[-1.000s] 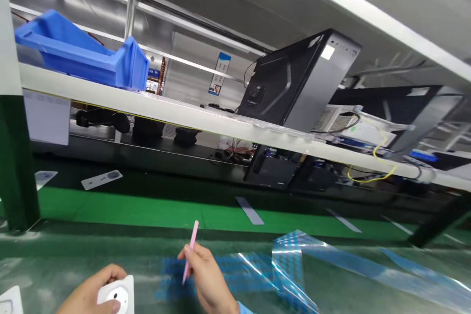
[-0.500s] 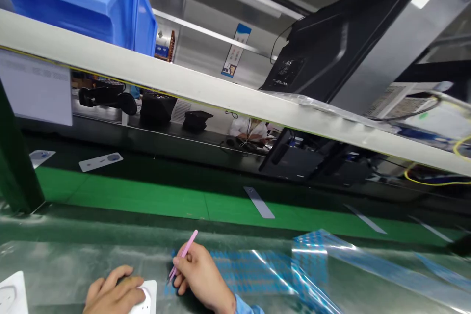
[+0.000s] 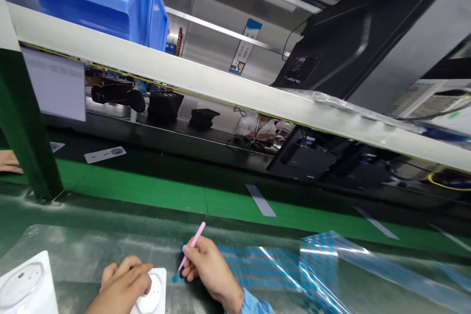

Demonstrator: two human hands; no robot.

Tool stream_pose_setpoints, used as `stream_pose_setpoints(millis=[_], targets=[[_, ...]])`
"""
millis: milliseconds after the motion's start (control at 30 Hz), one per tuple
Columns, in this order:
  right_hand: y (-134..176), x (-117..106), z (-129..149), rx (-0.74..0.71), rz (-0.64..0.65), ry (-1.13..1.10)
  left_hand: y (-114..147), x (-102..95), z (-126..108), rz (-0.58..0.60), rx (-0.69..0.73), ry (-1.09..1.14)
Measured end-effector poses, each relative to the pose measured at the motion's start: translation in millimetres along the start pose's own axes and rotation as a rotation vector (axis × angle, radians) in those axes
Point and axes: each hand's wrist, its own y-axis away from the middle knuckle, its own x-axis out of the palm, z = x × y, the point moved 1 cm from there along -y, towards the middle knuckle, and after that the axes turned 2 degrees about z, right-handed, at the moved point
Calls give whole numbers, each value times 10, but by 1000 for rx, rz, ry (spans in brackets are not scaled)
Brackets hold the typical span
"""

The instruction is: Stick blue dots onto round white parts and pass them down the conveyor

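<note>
My left hand [image 3: 123, 287] lies over a white panel [image 3: 159, 294] at the bottom, its fingers bent and pressed on the panel's left part. The panel has an octagonal outline and small dark holes; my fingers hide some of it. In my right hand [image 3: 215, 267] is a pair of pink tweezers [image 3: 194, 244], pinched between thumb and fingers and pointing down-left. Their tips are close to a small blue piece [image 3: 174, 278]; whether they touch it I cannot tell. Under and right of that hand stretches a clear film [image 3: 257, 267] with rows of blue pieces.
Another white panel [image 3: 27, 284] stands at the lower left. Beyond the bench runs a green belt [image 3: 147, 189] carrying several flat plates [image 3: 260, 201]. A green post [image 3: 27, 122] and a white shelf beam [image 3: 206, 78] frame the view. At far left is another person's hand [image 3: 10, 162].
The whole view has shifted, so most things appear farther right. My right hand still holds the tweezers, and my left stays on the panel. Another person's hand has appeared at far left.
</note>
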Motion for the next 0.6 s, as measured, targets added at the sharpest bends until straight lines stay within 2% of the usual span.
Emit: stream_pose_setpoints(millis=[100,233,367,600], targets=[[81,53,75,-17,19,-52,-5,-56,-78,17,-37,36],[131,263,128,-11,90,18,14,-69,-163,21,-101,25],[56,410,98,6,95,89,20,-7,-105,-1,-41,-8],[1,414,70,30,116,143,5,39,-34,-37,14,-32]])
